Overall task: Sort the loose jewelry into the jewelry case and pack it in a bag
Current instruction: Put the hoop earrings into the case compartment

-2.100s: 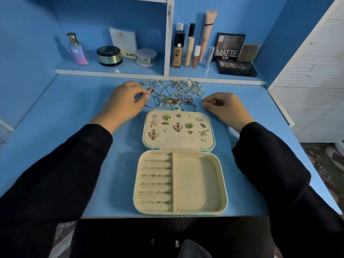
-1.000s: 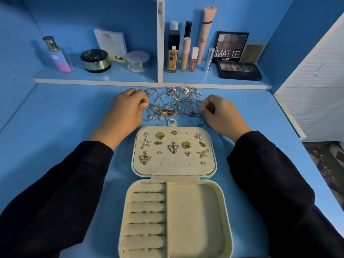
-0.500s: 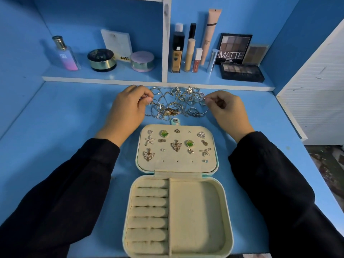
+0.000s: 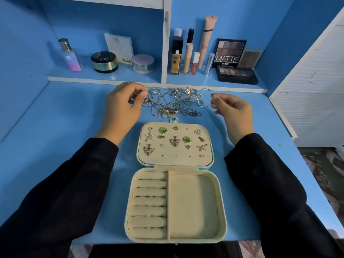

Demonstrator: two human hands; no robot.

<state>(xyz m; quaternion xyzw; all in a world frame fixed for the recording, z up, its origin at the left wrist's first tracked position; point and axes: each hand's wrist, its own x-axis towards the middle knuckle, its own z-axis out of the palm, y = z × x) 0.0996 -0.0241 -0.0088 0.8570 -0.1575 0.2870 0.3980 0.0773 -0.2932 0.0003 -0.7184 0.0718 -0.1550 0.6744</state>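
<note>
Blue desk: my left hand and right hand each pinch a hoop clear of the pile, for the case.

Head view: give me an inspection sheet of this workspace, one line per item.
Surface: blue desk, carries the case and the jewelry.
Job's things: jewelry case open flat, earrings and pendants pinned on its lid panel, ring rolls and side compartment hold nothing; loose jewelry heaped beyond the lid; no bag seen.
Clutter: perfume bottle, jars, tubes and MATTE palette on the back shelf.
Hands: left hand pinches a piece at the heap's left edge; right hand pinches a silver hoop at its right edge.
Cables: nothing seen.
Surroundings: blue walls, white slatted panel at right.
</note>
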